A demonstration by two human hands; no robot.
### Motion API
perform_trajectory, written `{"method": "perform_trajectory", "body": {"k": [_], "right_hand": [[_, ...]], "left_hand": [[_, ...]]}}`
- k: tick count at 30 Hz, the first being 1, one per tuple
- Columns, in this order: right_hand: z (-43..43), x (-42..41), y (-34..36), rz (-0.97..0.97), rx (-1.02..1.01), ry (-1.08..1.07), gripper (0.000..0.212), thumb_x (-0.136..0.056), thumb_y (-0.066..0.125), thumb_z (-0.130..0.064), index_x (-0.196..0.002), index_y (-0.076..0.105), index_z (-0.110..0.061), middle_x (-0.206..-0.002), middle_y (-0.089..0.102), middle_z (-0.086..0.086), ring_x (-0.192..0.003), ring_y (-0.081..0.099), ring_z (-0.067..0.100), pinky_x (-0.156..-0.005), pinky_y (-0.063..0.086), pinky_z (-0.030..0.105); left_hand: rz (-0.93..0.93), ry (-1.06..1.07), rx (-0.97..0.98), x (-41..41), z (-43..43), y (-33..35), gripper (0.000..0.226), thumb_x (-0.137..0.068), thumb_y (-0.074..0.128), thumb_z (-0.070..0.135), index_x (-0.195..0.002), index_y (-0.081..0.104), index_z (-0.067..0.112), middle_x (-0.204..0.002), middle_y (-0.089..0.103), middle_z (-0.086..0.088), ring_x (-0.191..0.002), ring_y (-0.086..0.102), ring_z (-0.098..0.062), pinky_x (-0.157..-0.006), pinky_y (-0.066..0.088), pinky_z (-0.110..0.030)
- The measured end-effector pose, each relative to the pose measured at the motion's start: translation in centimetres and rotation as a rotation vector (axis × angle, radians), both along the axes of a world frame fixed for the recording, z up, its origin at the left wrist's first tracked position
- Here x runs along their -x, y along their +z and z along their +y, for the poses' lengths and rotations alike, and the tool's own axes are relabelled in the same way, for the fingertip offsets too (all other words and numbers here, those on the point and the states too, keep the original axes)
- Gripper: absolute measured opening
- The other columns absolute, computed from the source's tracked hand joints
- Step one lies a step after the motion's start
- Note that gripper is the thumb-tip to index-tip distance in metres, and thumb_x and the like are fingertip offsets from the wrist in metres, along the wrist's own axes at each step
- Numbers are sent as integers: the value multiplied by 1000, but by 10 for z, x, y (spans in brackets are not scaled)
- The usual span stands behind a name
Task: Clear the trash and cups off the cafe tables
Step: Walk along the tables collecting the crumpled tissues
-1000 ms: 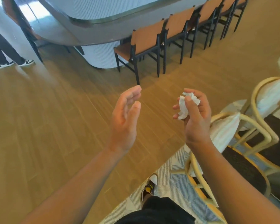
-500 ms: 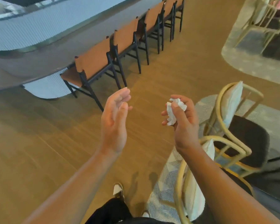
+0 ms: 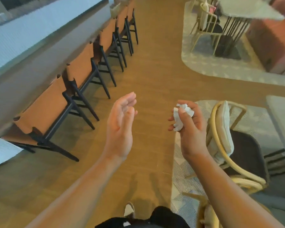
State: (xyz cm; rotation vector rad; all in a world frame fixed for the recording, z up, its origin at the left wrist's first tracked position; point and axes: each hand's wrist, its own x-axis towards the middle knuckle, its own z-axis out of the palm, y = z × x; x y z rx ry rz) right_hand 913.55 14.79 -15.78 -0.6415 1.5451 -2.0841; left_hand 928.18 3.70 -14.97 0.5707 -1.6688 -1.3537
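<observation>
My right hand grips a crumpled white napkin, which sticks out between the thumb and the curled fingers. My left hand is held up beside it, palm turned toward the right hand, fingers nearly straight and holding nothing. Both hands hover over the wooden floor in front of my body, a hand's width apart. No cups are in view.
A long counter with a row of tan chairs runs along the left. A rattan chair with a cushion stands close on my right, beside a table edge. Farther right is another table on a rug. A wooden aisle runs ahead.
The view has swung to the right and forward, so the counter chairs slid left and a far table came into view. Both hands keep their pose; the napkin stays gripped.
</observation>
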Motion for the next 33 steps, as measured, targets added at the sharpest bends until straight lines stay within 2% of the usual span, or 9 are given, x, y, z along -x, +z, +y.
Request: {"method": "perform_trajectory", "body": {"k": [3, 6, 10, 14, 17, 21, 25, 33], "right_hand": [[-46, 28, 6, -11, 10, -53, 37, -86, 68, -45, -114, 68, -21, -102, 63, 6, -83, 67, 19, -59, 55, 35], [-87, 63, 6, -23, 17, -107, 40, -86, 68, -44, -115, 66, -18, -102, 62, 11, -83, 66, 21, -59, 54, 34], [-139, 126, -3, -17, 22, -140, 25, -94, 65, -32, -114, 66, -19, -100, 63, 7, -83, 67, 19, -59, 54, 34], [-199, 207, -8, 7, 18, -169, 30, -90, 66, -40, -114, 67, -22, -101, 64, 6, -84, 68, 18, -59, 56, 32], [-251, 279, 1, 23, 12, -162, 20, -96, 63, -33, -113, 69, -25, -105, 64, 11, -85, 68, 19, -60, 54, 32], [-326, 373, 34, 39, 65, -156, 21, -97, 61, -26, -115, 68, -17, -104, 62, 12, -83, 67, 20, -57, 53, 32], [-390, 441, 48, 54, 48, -124, 24, -97, 60, -25, -117, 65, -13, -102, 61, 10, -84, 66, 20, -58, 54, 32], [-527, 568, 33, 61, 33, -148, 22, -96, 60, -25, -115, 67, -17, -100, 63, 8, -84, 66, 20, -58, 54, 32]], "left_hand": [[-8, -51, 8, 36, -54, 6, 50, -105, 45, 43, -146, 53, 16, -148, 58, 8, -138, 56, -9, -109, 52, -32], [2, -114, 4, 79, -102, 8, 48, -103, 45, 45, -144, 54, 20, -148, 57, 7, -138, 56, -9, -109, 52, -33], [8, -172, 14, 149, -161, 3, 46, -104, 45, 44, -143, 53, 22, -149, 57, 5, -138, 56, -9, -109, 52, -34], [14, -176, 27, 236, -229, 3, 47, -104, 46, 44, -144, 53, 20, -150, 56, 4, -137, 56, -11, -110, 52, -38], [30, -182, 25, 307, -281, 10, 38, -107, 45, 36, -142, 54, 22, -148, 57, 5, -137, 57, -13, -110, 53, -40], [68, -178, 37, 398, -348, 26, 37, -110, 44, 29, -143, 55, 20, -148, 58, 6, -137, 58, -14, -108, 54, -41], [77, -168, 33, 470, -407, 35, 43, -108, 44, 34, -145, 54, 14, -149, 57, 3, -137, 58, -16, -108, 54, -42], [99, -213, 18, 599, -544, 22, 44, -105, 45, 40, -143, 54, 21, -149, 57, 5, -138, 57, -14, -108, 53, -39]]}}
